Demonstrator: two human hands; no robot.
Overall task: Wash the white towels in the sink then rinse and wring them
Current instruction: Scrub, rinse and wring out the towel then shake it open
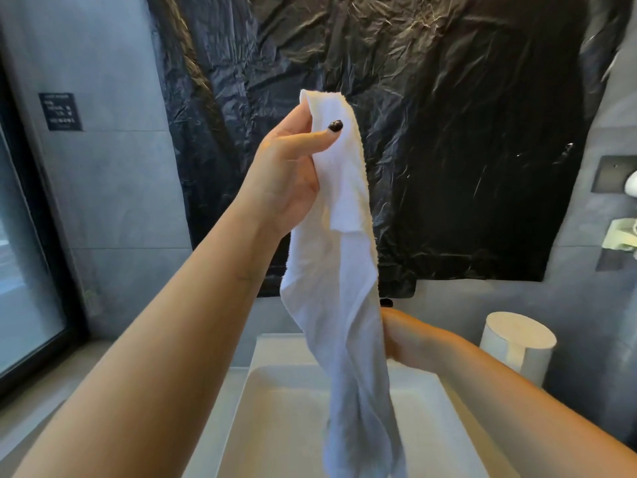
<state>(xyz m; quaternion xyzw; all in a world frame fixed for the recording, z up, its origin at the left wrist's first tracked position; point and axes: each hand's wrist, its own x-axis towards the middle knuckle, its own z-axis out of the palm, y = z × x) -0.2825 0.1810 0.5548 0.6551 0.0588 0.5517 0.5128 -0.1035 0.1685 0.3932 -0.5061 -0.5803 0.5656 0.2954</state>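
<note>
Hanging white towel (339,270) hides right hand (403,339) fingers, left hand (289,167) fingers pinching it, sink (282,408), white canister (517,343) beside

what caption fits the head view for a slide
Left hand holds a white towel up over the sink; right hand behind its hanging length.

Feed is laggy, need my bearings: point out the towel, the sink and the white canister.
towel (331,298): head view, on the hanging middle fold.
sink (275,426): head view, on the bare basin floor left of the towel.
canister (517,343): head view, on its side wall below the top.
</note>
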